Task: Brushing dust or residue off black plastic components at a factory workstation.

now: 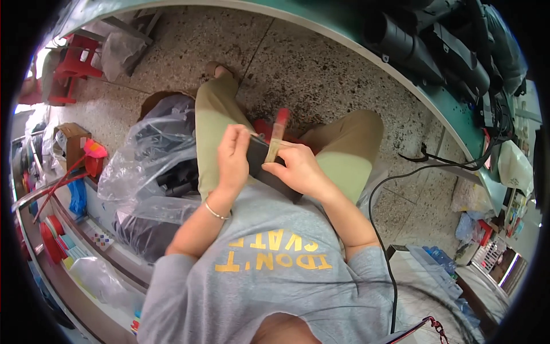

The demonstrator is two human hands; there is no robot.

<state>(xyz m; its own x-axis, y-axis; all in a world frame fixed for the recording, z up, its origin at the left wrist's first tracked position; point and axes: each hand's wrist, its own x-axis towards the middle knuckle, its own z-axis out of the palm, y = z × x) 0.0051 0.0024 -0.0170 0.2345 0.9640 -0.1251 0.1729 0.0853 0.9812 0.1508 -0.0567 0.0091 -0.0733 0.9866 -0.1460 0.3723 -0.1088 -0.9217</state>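
Observation:
Over my lap, my left hand (234, 157) grips one side of a flat black part (259, 153), its fingers closed along the edge. My right hand (298, 169) is closed at the other side, holding a slim tool (277, 137) with a red end and a yellowish, partly see-through body. The red end points up and away from me, and the tool's lower end is against or just over the black part. My right fingers hide its tip, so I cannot tell its exact kind.
On my left, a large clear plastic bag (166, 137) holds black parts. Black tubular parts (407, 49) lie on the green-topped table (338, 23) ahead. A black cable (375, 195) runs down on my right. Red stools (79, 60) stand far left; a metal rack (63, 223) is nearer.

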